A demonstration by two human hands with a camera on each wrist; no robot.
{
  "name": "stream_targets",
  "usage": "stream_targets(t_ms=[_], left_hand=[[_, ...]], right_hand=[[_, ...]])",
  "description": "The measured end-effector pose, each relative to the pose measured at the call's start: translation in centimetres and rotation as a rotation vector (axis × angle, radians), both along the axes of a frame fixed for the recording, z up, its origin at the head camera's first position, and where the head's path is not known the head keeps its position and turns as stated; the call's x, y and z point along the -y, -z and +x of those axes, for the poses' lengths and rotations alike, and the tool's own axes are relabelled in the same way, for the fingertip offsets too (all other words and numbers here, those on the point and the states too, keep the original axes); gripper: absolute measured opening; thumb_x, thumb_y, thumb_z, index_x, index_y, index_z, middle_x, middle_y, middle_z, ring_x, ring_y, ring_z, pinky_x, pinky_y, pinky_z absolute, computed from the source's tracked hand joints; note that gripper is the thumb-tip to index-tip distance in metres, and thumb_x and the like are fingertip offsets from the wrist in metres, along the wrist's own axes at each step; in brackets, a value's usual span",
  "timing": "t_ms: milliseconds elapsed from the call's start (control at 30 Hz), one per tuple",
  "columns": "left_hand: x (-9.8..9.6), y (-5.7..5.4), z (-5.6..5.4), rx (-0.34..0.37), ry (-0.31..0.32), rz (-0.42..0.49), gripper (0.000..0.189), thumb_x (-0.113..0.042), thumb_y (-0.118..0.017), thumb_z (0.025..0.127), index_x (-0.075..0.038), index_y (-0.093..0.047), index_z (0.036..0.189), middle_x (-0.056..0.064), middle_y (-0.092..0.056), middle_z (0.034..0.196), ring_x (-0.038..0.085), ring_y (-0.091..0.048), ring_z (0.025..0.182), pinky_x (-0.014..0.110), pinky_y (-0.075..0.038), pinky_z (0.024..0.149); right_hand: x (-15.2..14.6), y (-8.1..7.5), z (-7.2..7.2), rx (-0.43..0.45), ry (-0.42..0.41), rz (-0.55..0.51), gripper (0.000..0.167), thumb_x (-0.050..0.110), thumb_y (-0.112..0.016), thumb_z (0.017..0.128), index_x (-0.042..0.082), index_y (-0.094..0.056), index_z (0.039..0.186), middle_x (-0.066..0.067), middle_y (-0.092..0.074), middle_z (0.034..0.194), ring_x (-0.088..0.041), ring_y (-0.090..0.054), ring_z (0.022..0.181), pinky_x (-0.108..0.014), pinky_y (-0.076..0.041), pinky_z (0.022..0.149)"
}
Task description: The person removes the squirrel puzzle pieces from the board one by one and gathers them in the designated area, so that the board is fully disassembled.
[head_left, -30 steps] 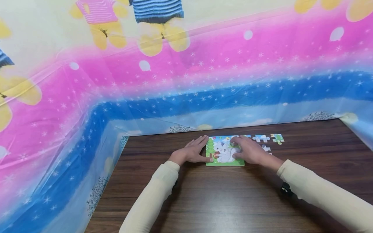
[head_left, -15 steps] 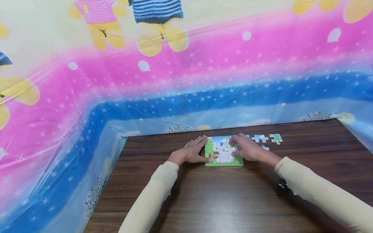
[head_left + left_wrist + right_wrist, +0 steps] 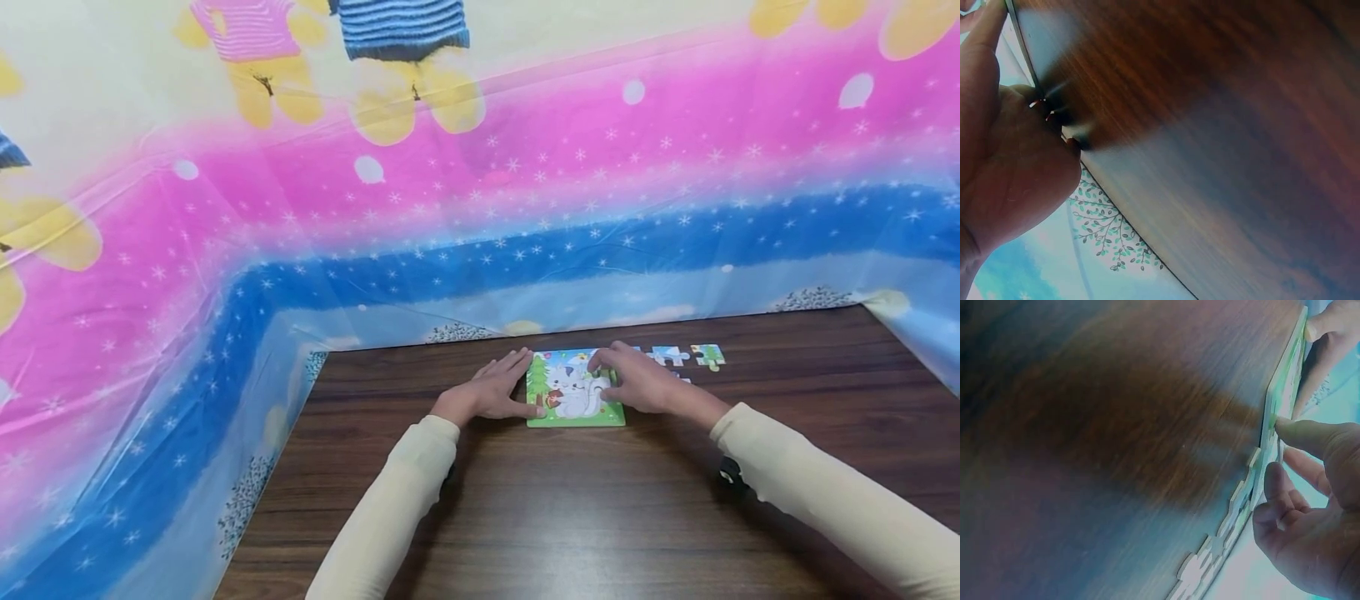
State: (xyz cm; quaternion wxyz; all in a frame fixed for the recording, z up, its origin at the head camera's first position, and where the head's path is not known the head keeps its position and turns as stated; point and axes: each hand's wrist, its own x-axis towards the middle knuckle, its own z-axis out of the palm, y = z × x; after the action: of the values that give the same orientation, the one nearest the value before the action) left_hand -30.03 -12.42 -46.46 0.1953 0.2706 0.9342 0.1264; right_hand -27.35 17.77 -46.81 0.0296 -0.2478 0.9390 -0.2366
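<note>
A square jigsaw puzzle board point(image 3: 573, 421), showing a white cartoon animal, a green tree and grass, lies flat near the table's back edge. My left hand point(image 3: 491, 393) rests along its left side, fingers extended and thumb on the lower left corner. Over the board's right part, my right hand point(image 3: 643, 385) pinches a puzzle piece point(image 3: 1280, 451) between thumb and fingers, close to the surface. In the right wrist view, the thumb tip is right at the board's green edge. My right hand hides part of the picture's right side in the head view.
Loose puzzle pieces lie to the right of the board, among them a green tree piece point(image 3: 707, 357) and a blue-and-white piece point(image 3: 667, 356). Others are partly behind the right hand. A patterned cloth point(image 3: 480, 292) hangs behind the wooden table point(image 3: 555, 517).
My right thumb and fingers have shifted slightly over the board's right part, showing a bit more of the picture there. My left hand stays in place.
</note>
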Motion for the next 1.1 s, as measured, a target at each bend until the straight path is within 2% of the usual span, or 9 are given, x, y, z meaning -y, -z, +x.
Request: stream_targets(t_ms=[100,167,333,600,833,933,1100], left_hand=[[0.0,-0.6,0.4,0.007,0.004,0.009,0.105,-0.064,-0.063,0.099,-0.024,0.001,0.172,-0.003,0.005,0.181,0.02,0.002,0.169,0.046,-0.003,0.138],[0.1,-0.6,0.5,0.006,0.004,0.012,0.105,-0.063,-0.063,0.099,-0.023,0.0,0.172,-0.003,0.004,0.181,0.02,0.002,0.169,0.046,-0.003,0.138],[0.1,-0.5,0.5,-0.008,0.014,0.006,0.105,-0.065,-0.063,0.099,-0.023,-0.001,0.173,-0.002,0.002,0.181,0.021,0.001,0.169,0.047,-0.005,0.138],[0.2,-0.8,0.7,-0.016,0.023,-0.007,0.103,-0.062,-0.061,0.101,-0.02,0.0,0.173,0.0,0.003,0.181,0.022,0.001,0.169,0.047,-0.005,0.138],[0.1,-0.7,0.6,-0.017,0.021,-0.006,0.103,-0.064,-0.06,0.101,-0.023,0.001,0.172,-0.001,0.004,0.181,0.021,0.002,0.169,0.046,-0.004,0.138],[0.0,-0.7,0.5,-0.014,0.021,-0.003,0.102,-0.064,-0.06,0.101,-0.023,0.0,0.173,-0.002,0.004,0.181,0.021,0.002,0.169,0.046,-0.004,0.138],[0.1,-0.7,0.5,-0.014,0.02,-0.013,0.103,-0.065,-0.06,0.1,-0.023,0.0,0.173,-0.002,0.004,0.181,0.02,0.002,0.169,0.046,-0.004,0.138]], right_hand=[[0.1,0.0,-0.1,-0.057,0.009,0.054,0.04,0.02,-0.082,0.094,0.015,-0.073,0.133,-0.009,-0.063,0.111,-0.016,-0.054,0.08,-0.034,-0.046,0.069],[0.1,0.0,-0.2,-0.084,0.008,0.073,0.04,0.021,-0.084,0.092,0.017,-0.075,0.131,-0.008,-0.064,0.106,-0.016,-0.052,0.077,-0.032,-0.043,0.065],[0.2,-0.2,-0.3,-0.097,0.003,0.079,0.041,0.021,-0.085,0.09,0.018,-0.076,0.13,-0.008,-0.063,0.102,-0.016,-0.052,0.076,-0.031,-0.042,0.063],[-0.3,-1.1,-0.5,-0.11,0.013,0.082,0.039,0.019,-0.079,0.096,0.019,-0.073,0.134,-0.007,-0.061,0.101,-0.014,-0.054,0.075,-0.03,-0.043,0.06],[-3.3,-1.6,-0.4,-0.117,-0.002,0.017,0.04,0.017,-0.078,0.097,0.02,-0.072,0.137,-0.003,-0.059,0.104,-0.015,-0.064,0.092,-0.032,-0.051,0.071],[-5.1,-1.6,-0.3,-0.123,-0.013,-0.015,0.041,0.015,-0.079,0.097,0.02,-0.071,0.137,-0.002,-0.06,0.105,-0.013,-0.065,0.092,-0.032,-0.053,0.073],[-8.1,-1.5,-0.1,-0.158,-0.007,-0.013,0.042,0.016,-0.079,0.097,0.02,-0.07,0.137,-0.003,-0.061,0.108,-0.011,-0.06,0.089,-0.029,-0.052,0.072]])
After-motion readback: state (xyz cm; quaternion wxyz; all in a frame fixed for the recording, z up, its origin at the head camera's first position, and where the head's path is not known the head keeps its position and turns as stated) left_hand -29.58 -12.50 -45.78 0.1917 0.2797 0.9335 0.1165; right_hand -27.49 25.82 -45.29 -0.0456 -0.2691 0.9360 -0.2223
